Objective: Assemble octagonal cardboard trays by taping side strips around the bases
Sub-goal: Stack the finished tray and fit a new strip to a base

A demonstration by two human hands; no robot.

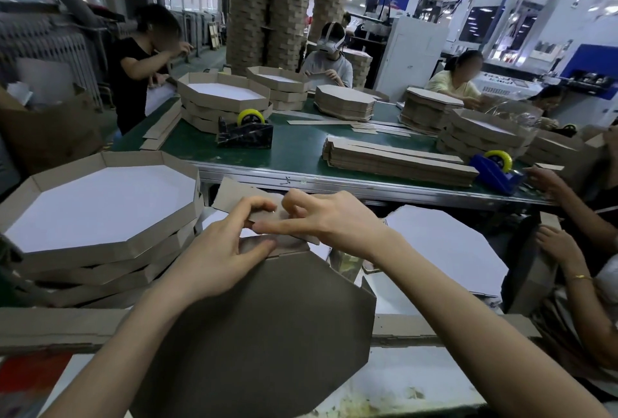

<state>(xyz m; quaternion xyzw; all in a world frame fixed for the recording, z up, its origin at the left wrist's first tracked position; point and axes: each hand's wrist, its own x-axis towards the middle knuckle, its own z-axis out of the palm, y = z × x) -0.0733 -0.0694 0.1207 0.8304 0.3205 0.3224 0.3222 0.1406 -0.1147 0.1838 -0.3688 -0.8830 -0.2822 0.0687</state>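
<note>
A brown octagonal cardboard base lies tilted toward me, underside up, in the lower middle. Along its far edge runs a brown side strip. My left hand holds the base's far edge, with thumb and forefinger pinching the strip. My right hand comes from the right and pinches the same strip with curled fingers, forefinger stretched left along it. Whether tape sits under the fingers I cannot tell.
A stack of finished trays stands at my left. White octagonal bases lie at the right. On the green table sit a black tape dispenser, a blue one, strip piles, more trays. Other people work around.
</note>
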